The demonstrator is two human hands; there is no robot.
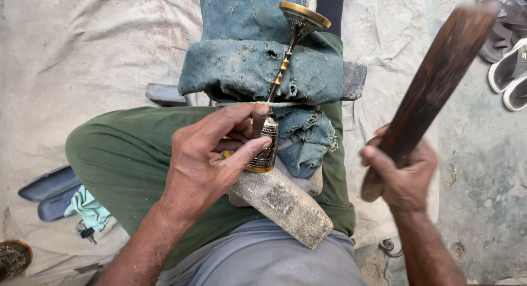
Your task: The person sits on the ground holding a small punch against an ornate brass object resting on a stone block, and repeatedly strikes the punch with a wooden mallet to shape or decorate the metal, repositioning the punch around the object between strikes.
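left hand (211, 154) is closed around the lower end of an engraved brass goblet (267, 146); a short dark punch (258, 120) is pinched upright between thumb and forefinger, tip set against the metal. the goblet is laid on its side across a grey stone block (285, 206) on the lap, stem (281, 71) running away from the body, flared gold-rimmed end (303, 14) propped up over a wad of worn blue denim (247, 66). the denim probably serves as padding so the stem is cradled and kept from rolling; the stone likely gives a hard backing under the worked spot.

right hand (403, 173) is shut tight on the lower end of a long dark wooden mallet (433, 82), raised well apart from the goblet, off to the right. the mallet's top is motion-blurred, so its exact shape can't be made out.

hidden or unclear: the punch tip and the contact point are covered by the fingers; the goblet's lower rim is partly masked by the palm. a flat dark slab (164, 93) under the denim is mostly covered. sandals (508, 71) are cut off at the right edge. a round dark object (12, 258) at bottom left is clipped, kind not clear. dark flat shapes (46, 190) and a teal rag (88, 209) lie on the cloth-covered floor (82, 55).
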